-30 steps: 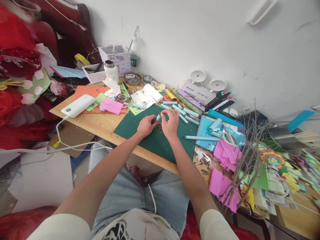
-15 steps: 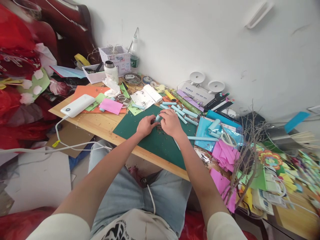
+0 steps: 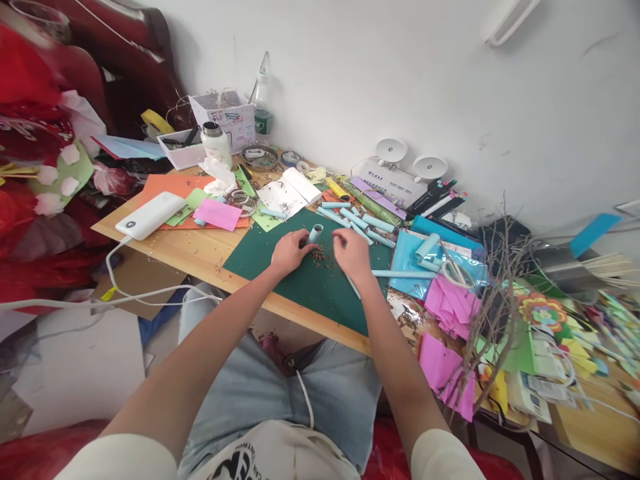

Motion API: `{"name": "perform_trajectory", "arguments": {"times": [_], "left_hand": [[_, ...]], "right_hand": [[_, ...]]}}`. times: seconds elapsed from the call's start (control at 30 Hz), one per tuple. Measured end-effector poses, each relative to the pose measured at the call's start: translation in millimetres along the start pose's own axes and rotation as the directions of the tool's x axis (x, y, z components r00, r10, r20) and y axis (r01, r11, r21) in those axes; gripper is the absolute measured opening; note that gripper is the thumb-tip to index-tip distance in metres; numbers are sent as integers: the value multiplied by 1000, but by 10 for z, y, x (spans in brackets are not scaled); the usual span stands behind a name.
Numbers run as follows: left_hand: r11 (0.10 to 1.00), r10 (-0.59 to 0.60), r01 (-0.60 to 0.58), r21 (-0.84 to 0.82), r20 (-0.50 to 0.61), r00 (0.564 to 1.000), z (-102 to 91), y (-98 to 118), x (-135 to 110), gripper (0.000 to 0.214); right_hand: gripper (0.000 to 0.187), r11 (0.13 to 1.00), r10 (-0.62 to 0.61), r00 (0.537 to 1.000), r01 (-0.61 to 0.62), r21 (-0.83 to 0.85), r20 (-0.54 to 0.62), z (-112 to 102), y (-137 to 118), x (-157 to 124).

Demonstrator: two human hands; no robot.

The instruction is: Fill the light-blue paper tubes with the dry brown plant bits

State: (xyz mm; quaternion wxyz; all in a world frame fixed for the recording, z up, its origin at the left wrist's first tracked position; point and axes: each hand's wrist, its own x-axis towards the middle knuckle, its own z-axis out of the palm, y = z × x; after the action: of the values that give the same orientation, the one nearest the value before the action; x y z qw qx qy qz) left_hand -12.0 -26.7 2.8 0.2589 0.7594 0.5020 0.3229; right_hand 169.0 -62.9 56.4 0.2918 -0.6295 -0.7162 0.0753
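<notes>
My left hand (image 3: 290,252) is closed around a short light-blue paper tube (image 3: 315,233), its open end tilted up and a dark inside showing. To the right of the tube, and apart from it, my right hand (image 3: 352,253) is held with its fingers curled in a pinch; what they hold, if anything, is too small to make out. Between the hands a small heap of brown crumbs (image 3: 319,255) lies on the dark green mat (image 3: 325,297). Several more light-blue paper tubes (image 3: 377,223) lie loose just behind my right hand.
A white power bank (image 3: 150,215) with a cable lies on the left of the wooden table. A white bottle (image 3: 217,143) stands behind it. On the right are blue packets (image 3: 413,267), pink paper (image 3: 453,298) and upright dry twigs (image 3: 495,320). A white router (image 3: 393,183) sits against the wall.
My right hand has drawn away from the top of the tube to the right, uncovering its open end. My left hand keeps hold of the tube. The view has shifted slightly.
</notes>
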Motion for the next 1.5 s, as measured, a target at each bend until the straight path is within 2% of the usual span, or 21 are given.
{"name": "perform_trajectory", "arguments": {"times": [0.07,0.1,0.2,0.3,0.4,0.5,0.6,0.67,0.9,1.07,1.2,1.33,1.5], "left_hand": [[1000,-7,7,-2,6,1000,-4,7,1,23],[1000,-11,11,0,9,1000,-6,11,2,22],[1000,-24,24,19,11,1000,-12,25,1,20],[999,-28,27,31,15,999,-15,30,-1,21],[999,-19,18,30,8,1000,-15,20,-2,21],[999,-24,24,26,-1,1000,-13,10,-4,22],[999,-29,29,15,9,1000,-12,10,-4,22],[999,-32,32,7,13,999,-11,13,0,22],[1000,-20,20,-13,-6,1000,-19,17,6,21],[1000,-21,21,-12,2,1000,-26,20,-4,21],[999,-19,18,-29,-12,1000,-13,10,-2,21],[1000,-22,22,-14,-3,1000,-18,14,-1,21],[999,-33,33,-13,9,999,-39,24,-4,21]], "right_hand": [[28,995,22,985,-5,-98,172,99,14,-76],[32,989,33,976,0,-149,216,151,4,-107],[33,964,62,966,8,-267,250,281,-48,-162],[25,958,56,965,21,-287,258,349,-46,-178],[26,983,9,979,28,-179,202,367,33,-190],[22,999,-36,998,35,17,52,370,124,-213],[19,988,1,995,15,153,-104,375,170,-236],[18,980,18,987,14,199,-158,378,169,-245],[16,960,1,981,54,275,-195,401,133,-245],[18,953,44,989,0,303,-138,440,151,-248],[20,945,73,982,-13,326,-175,435,134,-252],[20,916,121,959,-10,400,-255,338,51,-197],[21,893,62,955,77,444,-289,111,-118,-17]]}}
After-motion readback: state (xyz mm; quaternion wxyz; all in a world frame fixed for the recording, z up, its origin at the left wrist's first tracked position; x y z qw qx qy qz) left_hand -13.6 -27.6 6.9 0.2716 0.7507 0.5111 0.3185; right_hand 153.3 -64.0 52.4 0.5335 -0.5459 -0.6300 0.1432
